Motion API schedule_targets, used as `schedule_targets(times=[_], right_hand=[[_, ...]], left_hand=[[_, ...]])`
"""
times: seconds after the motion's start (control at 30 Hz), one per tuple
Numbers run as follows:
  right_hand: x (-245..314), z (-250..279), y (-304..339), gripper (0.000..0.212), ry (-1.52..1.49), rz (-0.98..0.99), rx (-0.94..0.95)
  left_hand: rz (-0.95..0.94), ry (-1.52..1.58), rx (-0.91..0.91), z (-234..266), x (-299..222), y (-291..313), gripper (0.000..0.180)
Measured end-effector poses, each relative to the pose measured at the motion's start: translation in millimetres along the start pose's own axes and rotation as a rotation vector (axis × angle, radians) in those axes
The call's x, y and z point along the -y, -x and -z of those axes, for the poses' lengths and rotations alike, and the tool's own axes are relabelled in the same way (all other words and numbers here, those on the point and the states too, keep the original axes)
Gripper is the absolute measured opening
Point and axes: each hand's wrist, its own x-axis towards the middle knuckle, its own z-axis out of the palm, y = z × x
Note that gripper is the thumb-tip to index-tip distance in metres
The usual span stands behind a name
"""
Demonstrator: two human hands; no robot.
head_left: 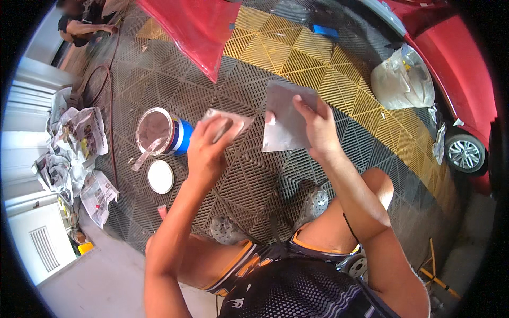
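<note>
My left hand (208, 146) is closed around a putty spreader (237, 123), a flat pale blade smeared with filler. To its right, my right hand (322, 127) grips the edge of a thin grey mixing plate (286, 119). A small dab of pinkish filler (271, 117) sits on the plate's left part. Spreader and plate are held apart above the floor mat. Left of my left hand stands an open blue can (182, 137) of greyish-brown filler, with a smeared flat stick (147, 153) by its rim. A round white lid (160, 176) lies beside the can.
A red panel (196, 32) juts in from the top. Crumpled newspapers (79, 143) lie on the left near a red hose (112, 106). A dirty white bucket (389, 79) stands by the red car (456, 69). Another person (79, 26) crouches at the far left.
</note>
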Motion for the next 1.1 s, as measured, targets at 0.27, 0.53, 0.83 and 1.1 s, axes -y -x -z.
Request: schedule_targets(times=[0.27,0.53,0.83,1.1], right_hand=[[-46,5,-24,0.025,0.411,0.278,0.129],[-59,1,-18,0.025,0.594,0.398,0.148],[-19,21,-35,0.029,0.162,0.276,-0.149],[-9,8,-11,0.039,-0.379,-0.274,0.241]], left_hand=[[-0.05,0.178,0.123,-3,13,-22,0.068],[-0.12,0.209,0.156,-17,2,-17,0.061],[-0.21,0.176,-0.015,3,-34,-15,0.073],[-0.118,0.132,-0.035,-10,-16,-2,0.085]])
